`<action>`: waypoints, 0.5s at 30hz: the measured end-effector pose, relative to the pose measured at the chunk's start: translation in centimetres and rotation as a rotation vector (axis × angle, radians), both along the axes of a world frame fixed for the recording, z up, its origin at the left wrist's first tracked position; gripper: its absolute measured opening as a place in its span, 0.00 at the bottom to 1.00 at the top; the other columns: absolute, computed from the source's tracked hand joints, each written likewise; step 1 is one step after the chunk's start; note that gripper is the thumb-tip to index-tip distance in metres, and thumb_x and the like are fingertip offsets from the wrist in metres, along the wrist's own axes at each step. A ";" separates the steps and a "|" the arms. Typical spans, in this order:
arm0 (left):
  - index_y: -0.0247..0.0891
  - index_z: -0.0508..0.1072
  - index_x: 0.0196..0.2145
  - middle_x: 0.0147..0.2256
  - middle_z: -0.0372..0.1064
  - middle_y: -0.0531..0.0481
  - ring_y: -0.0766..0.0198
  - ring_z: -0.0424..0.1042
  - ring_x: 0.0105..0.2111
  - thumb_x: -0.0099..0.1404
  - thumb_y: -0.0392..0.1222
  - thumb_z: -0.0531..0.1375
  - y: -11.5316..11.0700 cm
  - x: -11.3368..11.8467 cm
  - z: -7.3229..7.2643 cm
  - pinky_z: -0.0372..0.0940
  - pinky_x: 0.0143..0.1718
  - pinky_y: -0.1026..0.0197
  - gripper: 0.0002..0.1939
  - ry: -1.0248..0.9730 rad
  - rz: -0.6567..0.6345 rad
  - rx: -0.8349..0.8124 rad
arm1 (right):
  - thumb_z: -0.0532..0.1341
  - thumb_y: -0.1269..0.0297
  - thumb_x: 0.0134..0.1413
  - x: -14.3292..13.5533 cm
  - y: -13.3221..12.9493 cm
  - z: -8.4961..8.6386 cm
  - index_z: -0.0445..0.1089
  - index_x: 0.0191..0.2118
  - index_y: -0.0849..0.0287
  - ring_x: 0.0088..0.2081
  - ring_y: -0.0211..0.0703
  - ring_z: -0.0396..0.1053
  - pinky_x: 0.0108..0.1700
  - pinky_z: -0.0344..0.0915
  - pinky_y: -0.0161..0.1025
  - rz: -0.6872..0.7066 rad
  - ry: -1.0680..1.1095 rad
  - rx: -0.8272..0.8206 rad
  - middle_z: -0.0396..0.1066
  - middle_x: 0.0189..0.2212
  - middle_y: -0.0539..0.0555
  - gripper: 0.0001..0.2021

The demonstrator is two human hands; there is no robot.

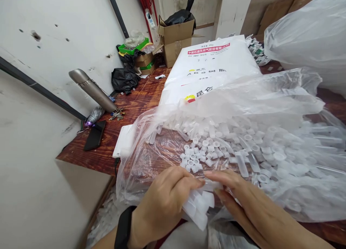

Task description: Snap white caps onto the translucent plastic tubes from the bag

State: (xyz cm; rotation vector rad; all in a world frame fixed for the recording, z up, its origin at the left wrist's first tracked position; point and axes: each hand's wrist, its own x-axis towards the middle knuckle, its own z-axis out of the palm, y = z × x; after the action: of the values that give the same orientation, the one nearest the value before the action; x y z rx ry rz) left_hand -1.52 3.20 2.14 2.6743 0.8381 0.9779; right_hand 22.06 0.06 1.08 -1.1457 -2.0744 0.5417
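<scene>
My left hand (162,202) is closed around a bunch of several translucent white plastic tubes (199,208), whose ends stick out below the thumb. One more tube (212,186) lies crosswise above the bunch, between the left thumb and my right hand (243,198). The right fingertips are closed on its end; whether a cap sits there I cannot make out. Just beyond the hands, small white ring-shaped caps (193,158) lie in a loose heap. Mixed among them are more clear tubes (241,164), all on a spread-open clear plastic bag (146,169).
Printed white sacks (211,61) lie behind the bag. On the left are a white box-like device (124,139), a black phone (95,135), keys (117,114) and a leaning metal flask (92,90). A cardboard box (175,38) stands at the back; a large plastic bag (308,32) bulges at right.
</scene>
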 end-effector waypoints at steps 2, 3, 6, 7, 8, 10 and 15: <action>0.35 0.72 0.49 0.38 0.77 0.47 0.60 0.78 0.37 0.77 0.33 0.56 -0.2 0.2 0.1 0.74 0.39 0.60 0.06 0.007 -0.005 0.002 | 0.50 0.64 0.76 -0.1 -0.3 0.1 0.63 0.63 0.44 0.48 0.41 0.83 0.48 0.80 0.36 -0.010 0.012 -0.047 0.82 0.50 0.50 0.16; 0.35 0.72 0.49 0.38 0.77 0.47 0.61 0.78 0.37 0.77 0.33 0.56 -0.3 0.3 0.1 0.74 0.39 0.60 0.07 0.004 -0.007 0.002 | 0.50 0.63 0.77 -0.1 -0.4 0.1 0.62 0.63 0.44 0.48 0.41 0.83 0.46 0.80 0.34 -0.033 0.013 -0.077 0.82 0.50 0.50 0.16; 0.35 0.73 0.49 0.38 0.77 0.47 0.61 0.77 0.37 0.77 0.33 0.56 -0.6 0.4 0.2 0.74 0.39 0.60 0.06 -0.012 0.001 0.009 | 0.53 0.58 0.76 -0.2 -0.8 0.0 0.60 0.66 0.45 0.54 0.45 0.80 0.51 0.79 0.38 -0.043 0.002 -0.092 0.80 0.55 0.53 0.18; 0.35 0.73 0.48 0.38 0.77 0.47 0.61 0.77 0.36 0.77 0.34 0.56 -0.7 0.4 0.2 0.74 0.38 0.60 0.07 -0.013 0.005 0.016 | 0.54 0.58 0.76 -0.1 -0.9 0.0 0.60 0.66 0.44 0.55 0.45 0.80 0.53 0.79 0.39 -0.036 0.014 -0.096 0.80 0.56 0.53 0.18; 0.35 0.73 0.48 0.37 0.77 0.47 0.61 0.77 0.36 0.78 0.34 0.55 -0.8 0.4 0.2 0.74 0.38 0.60 0.07 -0.011 0.010 0.020 | 0.53 0.59 0.76 -0.1 -1.0 0.0 0.61 0.65 0.43 0.54 0.44 0.80 0.53 0.78 0.38 -0.032 0.036 -0.120 0.80 0.55 0.51 0.17; 0.35 0.73 0.47 0.37 0.76 0.48 0.62 0.77 0.36 0.78 0.34 0.55 -0.9 0.3 0.3 0.74 0.37 0.61 0.08 -0.010 0.021 0.022 | 0.52 0.61 0.77 -0.1 -1.1 -0.1 0.60 0.66 0.41 0.51 0.41 0.81 0.50 0.79 0.34 -0.033 0.075 -0.180 0.80 0.54 0.50 0.18; 0.34 0.74 0.47 0.37 0.77 0.47 0.62 0.77 0.36 0.77 0.33 0.56 -1.3 -0.1 0.4 0.75 0.38 0.61 0.07 -0.021 0.032 0.032 | 0.53 0.62 0.75 -0.2 -1.2 -0.1 0.62 0.64 0.41 0.53 0.44 0.80 0.52 0.78 0.37 -0.025 0.095 -0.128 0.80 0.52 0.50 0.17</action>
State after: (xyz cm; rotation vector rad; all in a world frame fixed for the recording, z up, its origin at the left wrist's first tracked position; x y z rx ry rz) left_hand -1.62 1.87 2.55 2.6802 0.8705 1.0332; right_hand 21.81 -1.13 1.00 -1.1932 -1.9659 0.7116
